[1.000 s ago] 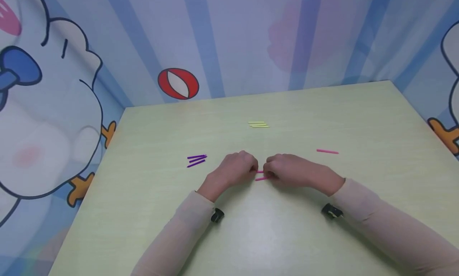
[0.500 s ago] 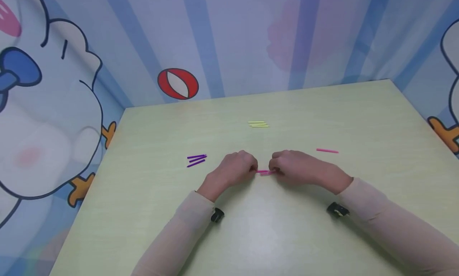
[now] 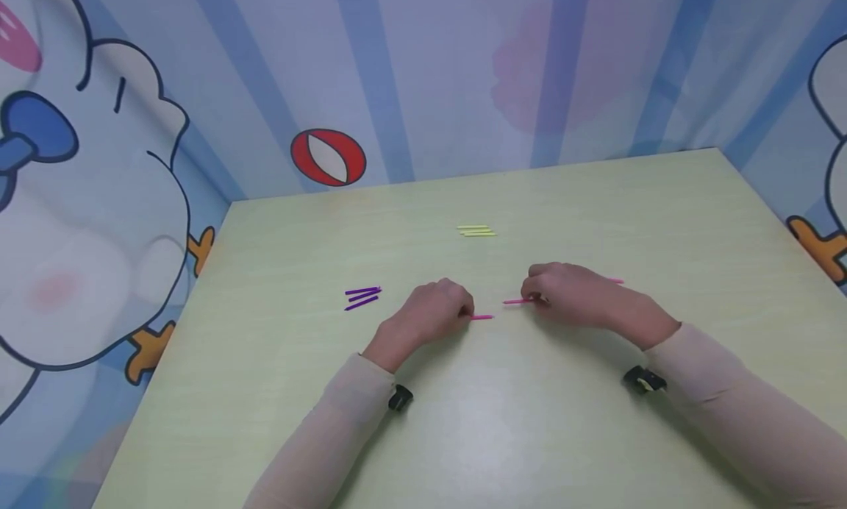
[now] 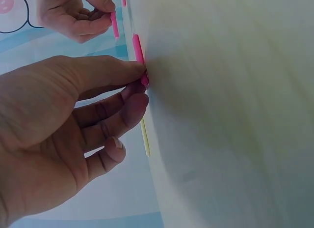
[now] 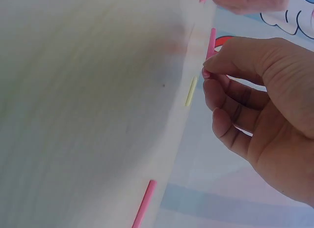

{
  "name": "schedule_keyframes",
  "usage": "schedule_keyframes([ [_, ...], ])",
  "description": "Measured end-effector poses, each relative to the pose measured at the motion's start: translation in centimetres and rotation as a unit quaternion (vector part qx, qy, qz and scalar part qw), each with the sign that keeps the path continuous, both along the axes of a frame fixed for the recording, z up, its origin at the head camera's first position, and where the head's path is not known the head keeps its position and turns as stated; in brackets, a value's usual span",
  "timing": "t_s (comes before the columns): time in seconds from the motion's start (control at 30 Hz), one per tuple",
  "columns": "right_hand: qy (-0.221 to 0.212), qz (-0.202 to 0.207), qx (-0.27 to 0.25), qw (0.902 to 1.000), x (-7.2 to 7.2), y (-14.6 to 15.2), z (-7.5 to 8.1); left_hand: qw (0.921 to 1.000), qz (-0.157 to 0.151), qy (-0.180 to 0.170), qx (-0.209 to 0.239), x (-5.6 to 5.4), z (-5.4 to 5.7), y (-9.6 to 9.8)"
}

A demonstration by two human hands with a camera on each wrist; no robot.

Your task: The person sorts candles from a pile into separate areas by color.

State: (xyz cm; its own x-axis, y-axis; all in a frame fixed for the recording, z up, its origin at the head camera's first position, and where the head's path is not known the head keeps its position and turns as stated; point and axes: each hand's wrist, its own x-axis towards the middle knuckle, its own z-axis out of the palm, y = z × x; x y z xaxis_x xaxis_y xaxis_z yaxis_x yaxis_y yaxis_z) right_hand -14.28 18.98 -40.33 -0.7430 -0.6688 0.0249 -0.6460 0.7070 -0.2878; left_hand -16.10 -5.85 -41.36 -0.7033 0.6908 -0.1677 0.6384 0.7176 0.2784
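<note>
Near the table's middle, my left hand (image 3: 440, 308) pinches one end of a thin pink stick (image 3: 483, 317) between thumb and index finger, low at the tabletop. The left wrist view shows the stick's free length beyond the thumb, with the other fingers loosely bent. To the right and slightly farther back, my right hand (image 3: 574, 296) grips a second thin pink stick (image 3: 515, 301). Its free end points left, and in the right wrist view it is raised off the table. A third pink stick (image 3: 617, 280) lies behind the right hand, partly hidden by it; the right wrist view shows more.
Three purple sticks (image 3: 364, 296) lie left of my left hand. Three yellow sticks (image 3: 476, 232) lie side by side farther back on the pale table (image 3: 278, 237). A cartoon-printed wall (image 3: 450, 68) borders the table at the back and sides.
My right hand has moved right and away from me, carrying a pink stick off from beside the left hand's stick. The left hand has stayed in place with its stick.
</note>
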Motion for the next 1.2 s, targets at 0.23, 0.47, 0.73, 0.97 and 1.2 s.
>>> schedule_keyframes([
  [0.23,0.006,-0.019,-0.004,0.9998,-0.2,1.3,0.3,1.0000,-0.001,-0.001,0.002,-0.1,0.0,0.0],
  [0.47,0.004,-0.041,-0.009,0.9991,-0.7,2.4,0.5,1.0000,-0.002,0.000,0.000,0.0,0.1,0.0],
  [0.73,0.003,-0.055,-0.014,0.9984,-1.4,3.8,0.7,1.0000,-0.003,0.001,0.000,0.2,0.4,0.0],
  [0.97,-0.004,-0.076,-0.012,0.9970,-2.0,5.1,0.8,1.0000,-0.002,0.003,0.003,0.1,0.4,0.0],
  [1.2,-0.010,-0.091,-0.013,0.9957,-2.3,6.2,0.6,0.9999,-0.006,0.008,0.004,0.1,0.2,0.0],
])
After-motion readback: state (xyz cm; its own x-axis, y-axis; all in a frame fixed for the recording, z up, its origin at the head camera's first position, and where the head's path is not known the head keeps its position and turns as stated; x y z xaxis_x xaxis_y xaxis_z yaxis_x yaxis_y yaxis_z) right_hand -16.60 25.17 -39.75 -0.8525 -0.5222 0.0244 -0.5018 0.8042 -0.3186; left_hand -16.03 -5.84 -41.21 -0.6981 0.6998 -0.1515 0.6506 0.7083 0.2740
